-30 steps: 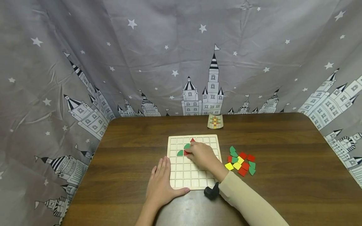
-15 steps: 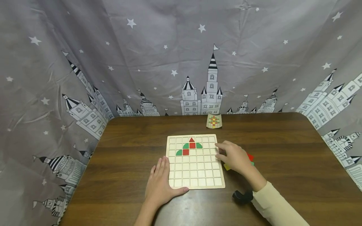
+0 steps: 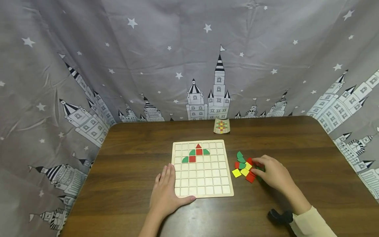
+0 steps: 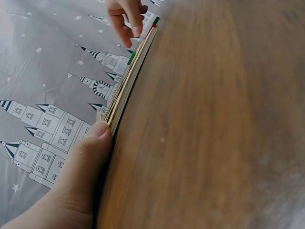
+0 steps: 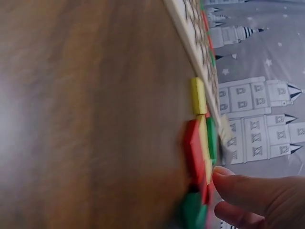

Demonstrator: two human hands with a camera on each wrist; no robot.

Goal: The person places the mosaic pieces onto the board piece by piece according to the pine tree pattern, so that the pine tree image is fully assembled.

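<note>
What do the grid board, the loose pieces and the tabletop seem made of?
Grid board: probably matte wood, by its pale tan colour. Loose pieces: smooth painted wood or plastic; even, solid colours fit both. Tabletop: wood or laminate, slightly glossy; streaked brown grain, soft reflection.

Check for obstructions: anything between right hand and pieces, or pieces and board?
Nothing visible in either. The right hand is at the right edge of the pieces; between them and the board, only a narrow strip of table shows.
</note>
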